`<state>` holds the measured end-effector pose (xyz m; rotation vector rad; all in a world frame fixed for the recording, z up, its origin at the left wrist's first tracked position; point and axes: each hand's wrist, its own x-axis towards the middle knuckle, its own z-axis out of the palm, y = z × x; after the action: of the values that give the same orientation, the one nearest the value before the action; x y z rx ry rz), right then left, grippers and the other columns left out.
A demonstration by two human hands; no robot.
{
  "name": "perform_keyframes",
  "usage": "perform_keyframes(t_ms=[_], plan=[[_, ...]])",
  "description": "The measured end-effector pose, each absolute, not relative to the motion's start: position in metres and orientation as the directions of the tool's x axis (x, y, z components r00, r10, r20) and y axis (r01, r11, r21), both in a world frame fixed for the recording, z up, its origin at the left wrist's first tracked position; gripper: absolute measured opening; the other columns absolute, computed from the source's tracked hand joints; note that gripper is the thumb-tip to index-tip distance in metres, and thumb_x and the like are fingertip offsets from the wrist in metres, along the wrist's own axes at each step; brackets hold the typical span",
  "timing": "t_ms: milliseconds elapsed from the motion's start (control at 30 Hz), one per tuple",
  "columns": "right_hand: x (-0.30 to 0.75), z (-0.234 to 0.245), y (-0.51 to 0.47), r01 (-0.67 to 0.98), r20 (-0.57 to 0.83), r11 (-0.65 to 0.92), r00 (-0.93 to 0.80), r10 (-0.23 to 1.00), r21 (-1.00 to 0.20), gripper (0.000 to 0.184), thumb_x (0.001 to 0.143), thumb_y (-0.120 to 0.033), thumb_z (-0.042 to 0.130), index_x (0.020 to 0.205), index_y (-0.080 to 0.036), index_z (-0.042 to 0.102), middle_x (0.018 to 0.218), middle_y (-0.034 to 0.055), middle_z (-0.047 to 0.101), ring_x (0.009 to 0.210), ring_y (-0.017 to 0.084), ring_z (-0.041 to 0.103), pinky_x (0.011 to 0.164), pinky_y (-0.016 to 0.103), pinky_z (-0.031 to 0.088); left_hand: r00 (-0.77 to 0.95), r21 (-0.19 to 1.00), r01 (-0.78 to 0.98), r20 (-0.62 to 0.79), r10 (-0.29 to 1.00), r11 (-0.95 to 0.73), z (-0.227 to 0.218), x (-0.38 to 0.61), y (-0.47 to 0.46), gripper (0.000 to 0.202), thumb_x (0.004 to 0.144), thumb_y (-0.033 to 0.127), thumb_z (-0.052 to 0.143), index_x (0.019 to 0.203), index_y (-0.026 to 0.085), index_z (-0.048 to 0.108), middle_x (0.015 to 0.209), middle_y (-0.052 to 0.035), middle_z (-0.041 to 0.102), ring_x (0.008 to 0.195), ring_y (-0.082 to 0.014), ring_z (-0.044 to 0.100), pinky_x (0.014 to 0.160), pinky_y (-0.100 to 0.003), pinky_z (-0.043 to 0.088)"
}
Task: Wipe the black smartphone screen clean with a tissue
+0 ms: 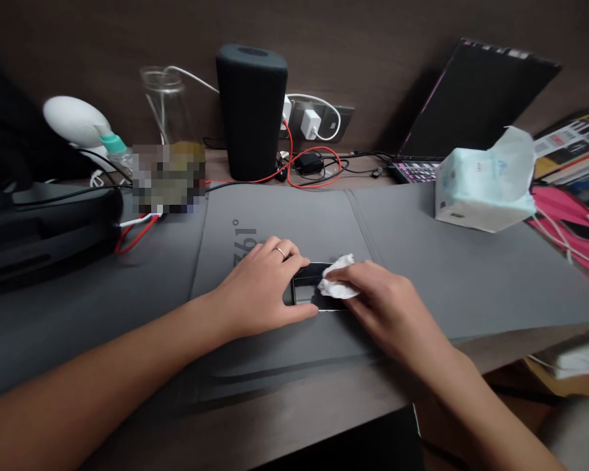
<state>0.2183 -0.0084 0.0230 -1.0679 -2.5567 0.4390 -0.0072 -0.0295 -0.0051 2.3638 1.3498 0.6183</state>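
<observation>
A black phone (305, 288) lies flat on the grey desk mat (422, 261), screen up. My left hand (262, 284) grips its left end, thumb along the near edge and fingers over the far edge; a ring shows on one finger. My right hand (377, 297) presses a crumpled white tissue (338, 280) onto the right part of the screen, fingers closed on the tissue.
At the back stand a tall black cylinder speaker (252, 111), a clear glass jar (164, 104), wall plugs with red and white cables (309, 154) and an open laptop (471, 104). A tissue pack (481, 186) sits right, books (574, 150) beyond it. A black device (44, 229) lies left.
</observation>
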Motion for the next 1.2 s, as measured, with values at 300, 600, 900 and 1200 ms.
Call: perform_keyframes(t_ms=[300, 600, 900, 1200], plan=[[0.218, 0.023, -0.006, 0.597, 0.194, 0.661, -0.658, 0.728, -0.454, 0.02, 0.091, -0.014, 0.05, 0.102, -0.021, 0.065, 0.095, 0.0061, 0.072, 0.085, 0.018, 0.066, 0.073, 0.03, 0.049, 0.462, 0.494, 0.717, 0.191, 0.866, -0.492, -0.005, -0.009, -0.03, 0.047, 0.083, 0.051, 0.066, 0.118, 0.021, 0.06, 0.117, -0.0093, 0.059, 0.108, -0.0285, 0.051, 0.095, -0.046, 0.045], [0.256, 0.021, -0.011, 0.732, 0.197, 0.561, -0.529, 0.825, -0.386, 0.02, 0.09, -0.015, 0.052, 0.102, -0.023, 0.065, 0.093, 0.0064, 0.072, 0.082, 0.02, 0.067, 0.072, 0.032, 0.051, 0.453, 0.475, 0.739, 0.174, 0.874, -0.478, -0.006, -0.009, -0.03, 0.053, 0.083, 0.054, 0.064, 0.123, 0.018, 0.059, 0.118, -0.0096, 0.059, 0.108, -0.0286, 0.051, 0.095, -0.046, 0.046], [0.205, 0.015, -0.022, 0.542, 0.186, 0.641, -0.667, 0.721, -0.544, 0.022, 0.092, -0.009, 0.049, 0.106, -0.02, 0.062, 0.103, 0.0054, 0.071, 0.093, 0.018, 0.061, 0.084, 0.032, 0.048, 0.458, 0.454, 0.732, 0.224, 0.86, -0.508, -0.015, -0.012, -0.032, 0.046, 0.083, 0.057, 0.064, 0.114, 0.023, 0.062, 0.117, -0.0079, 0.061, 0.108, -0.03, 0.053, 0.093, -0.047, 0.046], [0.256, 0.006, -0.041, 0.704, 0.257, 0.591, -0.533, 0.806, -0.394, 0.04, 0.093, -0.006, 0.043, 0.129, -0.02, 0.053, 0.126, 0.014, 0.058, 0.115, 0.025, 0.053, 0.095, 0.047, 0.048, 0.435, 0.462, 0.747, 0.203, 0.877, -0.478, -0.013, -0.009, -0.033, 0.052, 0.084, 0.058, 0.063, 0.121, 0.021, 0.061, 0.118, -0.0075, 0.061, 0.108, -0.0295, 0.054, 0.091, -0.047, 0.048]])
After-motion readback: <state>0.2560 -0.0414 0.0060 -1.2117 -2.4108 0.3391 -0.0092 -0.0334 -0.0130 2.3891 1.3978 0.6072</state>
